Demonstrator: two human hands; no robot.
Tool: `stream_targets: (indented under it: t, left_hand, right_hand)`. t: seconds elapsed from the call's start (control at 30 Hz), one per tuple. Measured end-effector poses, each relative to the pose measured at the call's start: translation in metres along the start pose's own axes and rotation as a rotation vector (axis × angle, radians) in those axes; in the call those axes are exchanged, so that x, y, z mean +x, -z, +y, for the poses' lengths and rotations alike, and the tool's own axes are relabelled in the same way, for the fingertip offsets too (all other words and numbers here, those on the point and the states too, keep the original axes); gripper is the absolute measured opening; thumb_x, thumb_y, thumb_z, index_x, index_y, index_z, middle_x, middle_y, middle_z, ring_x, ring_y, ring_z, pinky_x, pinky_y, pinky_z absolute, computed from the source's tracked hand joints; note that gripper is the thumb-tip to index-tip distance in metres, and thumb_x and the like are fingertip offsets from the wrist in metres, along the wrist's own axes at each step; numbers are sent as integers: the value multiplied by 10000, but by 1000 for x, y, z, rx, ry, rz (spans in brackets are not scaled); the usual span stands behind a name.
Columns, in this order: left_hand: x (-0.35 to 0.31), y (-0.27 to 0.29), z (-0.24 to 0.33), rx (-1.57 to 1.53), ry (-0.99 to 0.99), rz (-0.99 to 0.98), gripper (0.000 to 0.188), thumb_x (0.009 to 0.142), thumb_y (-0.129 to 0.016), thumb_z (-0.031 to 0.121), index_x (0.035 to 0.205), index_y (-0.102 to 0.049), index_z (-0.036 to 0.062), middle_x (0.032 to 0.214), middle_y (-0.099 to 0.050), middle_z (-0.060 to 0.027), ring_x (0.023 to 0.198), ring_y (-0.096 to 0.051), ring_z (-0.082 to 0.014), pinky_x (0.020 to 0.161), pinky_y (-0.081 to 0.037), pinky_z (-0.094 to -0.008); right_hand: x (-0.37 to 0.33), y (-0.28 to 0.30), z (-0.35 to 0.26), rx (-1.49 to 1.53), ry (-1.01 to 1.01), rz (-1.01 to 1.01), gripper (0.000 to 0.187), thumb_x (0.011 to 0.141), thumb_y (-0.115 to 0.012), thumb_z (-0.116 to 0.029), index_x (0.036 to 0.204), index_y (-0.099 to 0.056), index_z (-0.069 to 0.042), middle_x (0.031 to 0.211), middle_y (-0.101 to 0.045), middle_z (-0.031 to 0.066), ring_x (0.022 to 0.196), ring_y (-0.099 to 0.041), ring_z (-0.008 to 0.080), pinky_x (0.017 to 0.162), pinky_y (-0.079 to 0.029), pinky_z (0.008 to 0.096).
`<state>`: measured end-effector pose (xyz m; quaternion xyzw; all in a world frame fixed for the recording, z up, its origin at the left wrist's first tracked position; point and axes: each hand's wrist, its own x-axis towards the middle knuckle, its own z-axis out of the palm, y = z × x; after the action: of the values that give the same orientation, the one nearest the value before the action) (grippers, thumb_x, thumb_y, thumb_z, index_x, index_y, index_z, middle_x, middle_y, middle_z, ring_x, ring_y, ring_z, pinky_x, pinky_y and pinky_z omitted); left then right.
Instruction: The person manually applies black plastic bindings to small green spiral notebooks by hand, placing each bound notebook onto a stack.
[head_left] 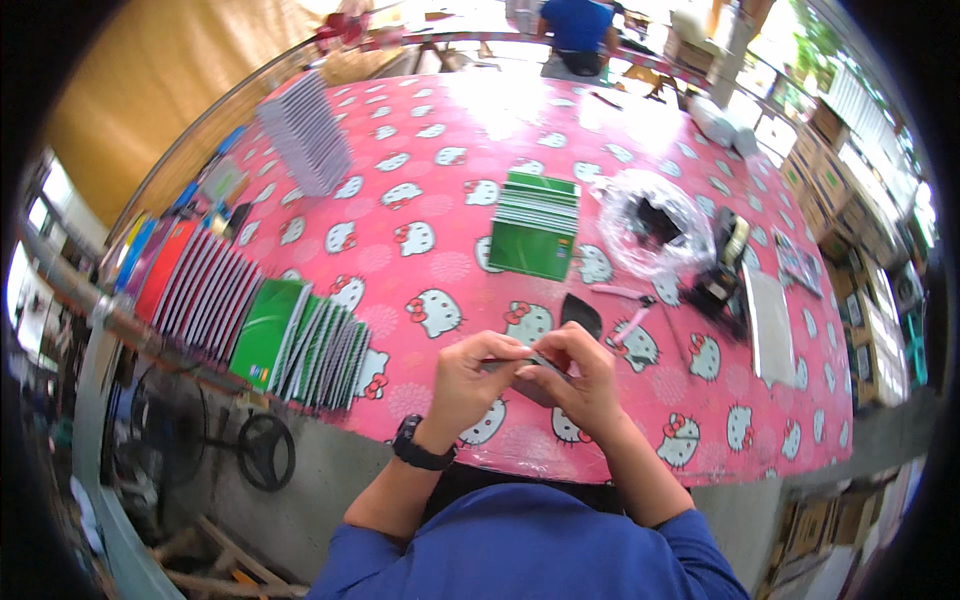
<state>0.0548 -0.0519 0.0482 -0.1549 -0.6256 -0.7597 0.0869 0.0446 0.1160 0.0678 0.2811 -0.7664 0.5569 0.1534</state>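
while the left hand [465,375] and the right hand [587,385] meet over the near side of the pink-covered table [450,265], thumbs and fingertips of both appear closed on 1 dark grey piece [538,394] between them. work on it looks under way: it is in hand, not yet set down, and how much is left cannot be told. it seems thin and plain, its outline mostly hidden by the fingers. a black piece [581,316] lies just beyond the right hand; green notebooks [532,255] already lie piled farther off.
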Motion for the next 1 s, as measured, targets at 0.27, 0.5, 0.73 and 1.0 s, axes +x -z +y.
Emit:
stream_targets:
  t: [0.27, 0.5, 0.73, 1.0]
  left_hand:
    - [-11, -1, -3, 219, -150, 27, 112, 809, -706, 11, 899, -641, 1, 898, -641, -57, 799, -600, -96, 660, -493, -231]
    - [-19, 10, 28, 350, -59, 178, 110, 859, -668, 97, 903, -583, 43, 823, -595, -26, 719, -540, -83, 635, -443, -231]
    - [23, 129, 175, 1096, -366, 385, 214, 955, -445, 163, 838, -536, 8, 777, -520, -102, 696, -509, -210, 665, -403, -307]
    - [84, 209, 101, 1483, -402, -52, 208, 900, -534, 232, 887, -537, 24, 847, -518, -141, 835, -512, -321, 772, -405, -423]
  right_hand:
    - [1, -9, -6, -103, 20, -17, 148, 821, -677, -124, 839, -588, -8, 739, -539, 103, 635, -542, 240, 569, -442, 329]
    - [8, -11, -16, -97, 32, -264, 339, 866, -632, -222, 1108, -554, 2, 1028, -594, 157, 953, -567, 293, 824, -452, 365]
    - [1, 44, 22, -240, -41, -214, 498, 838, -667, -253, 1245, -498, -21, 1178, -566, 144, 1083, -524, 283, 921, -409, 372]
    - [-20, 23, 47, -90, -207, -136, 395, 829, -667, -150, 1186, -553, -24, 1067, -605, 114, 950, -576, 218, 811, -456, 330]
